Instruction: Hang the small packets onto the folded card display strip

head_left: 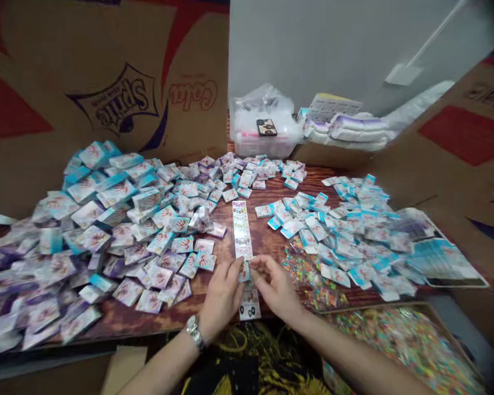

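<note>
Above a long printed strip [242, 236], near the table's front edge, my left hand [222, 293] grips a small white and blue box [244, 272] with a reddish hand-shaped print. My right hand [274, 288] is closed at the box's right edge, thumb and index finger pinched together there. Whether anything else sits between those fingertips is too small to see. The strip runs away from me under both hands and bears rows of coloured pictures. Left of it lies a large heap of similar small boxes [148, 241].
On the right are loose flattish small boxes [346, 225] and colourful little packets [313, 269]. A carton of more packets [403, 345] stands below the table's right front. Large cardboard panels [119, 55] rise at left and right. A clear plastic tub [265, 145] is at the back.
</note>
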`<state>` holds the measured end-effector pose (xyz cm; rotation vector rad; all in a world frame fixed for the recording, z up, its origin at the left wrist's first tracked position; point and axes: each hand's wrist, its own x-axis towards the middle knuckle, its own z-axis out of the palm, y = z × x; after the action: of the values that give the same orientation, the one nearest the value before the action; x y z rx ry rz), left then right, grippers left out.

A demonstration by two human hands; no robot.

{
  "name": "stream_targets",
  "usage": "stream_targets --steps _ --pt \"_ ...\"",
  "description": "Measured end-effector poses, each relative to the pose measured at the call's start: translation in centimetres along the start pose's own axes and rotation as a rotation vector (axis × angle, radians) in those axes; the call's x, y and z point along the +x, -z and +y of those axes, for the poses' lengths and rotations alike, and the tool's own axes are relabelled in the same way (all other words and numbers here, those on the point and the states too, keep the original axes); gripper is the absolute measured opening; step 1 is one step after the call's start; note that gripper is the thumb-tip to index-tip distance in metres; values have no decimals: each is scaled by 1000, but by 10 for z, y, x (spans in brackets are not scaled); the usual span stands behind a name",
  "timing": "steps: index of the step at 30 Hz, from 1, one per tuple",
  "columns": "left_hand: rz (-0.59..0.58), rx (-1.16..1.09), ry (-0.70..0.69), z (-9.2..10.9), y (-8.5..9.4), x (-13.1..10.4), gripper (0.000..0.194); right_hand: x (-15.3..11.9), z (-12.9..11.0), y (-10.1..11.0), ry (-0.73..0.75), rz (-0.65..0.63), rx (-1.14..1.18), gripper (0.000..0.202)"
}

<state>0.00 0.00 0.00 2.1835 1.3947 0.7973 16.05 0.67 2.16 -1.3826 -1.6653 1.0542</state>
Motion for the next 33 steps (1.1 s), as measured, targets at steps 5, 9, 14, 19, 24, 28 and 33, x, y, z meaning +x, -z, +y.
stream_targets --steps 5,9,14,19,24,28,33 --pt "34 -53 29 4 1 2 47 -4 -12 10 166 -16 -203 15" --pt "34 -113 58 7 2 3 48 -2 -13 20 269 -64 -313 17" --pt "-10 -186 57 10 2 3 55 4 -13 27 304 -120 -300 15" --pt "-7 -215 19 11 3 4 47 9 -15 25 274 -114 -173 11" --pt "7 -150 -34 7 4 3 39 9 -7 14 47 -9 120 31" --pt "21 -85 -101 5 1 3 43 5 -5 5 -108 8 332 23" --pt "96 23 -134 4 0 2 42 -1 -21 7 9 59 122 14"
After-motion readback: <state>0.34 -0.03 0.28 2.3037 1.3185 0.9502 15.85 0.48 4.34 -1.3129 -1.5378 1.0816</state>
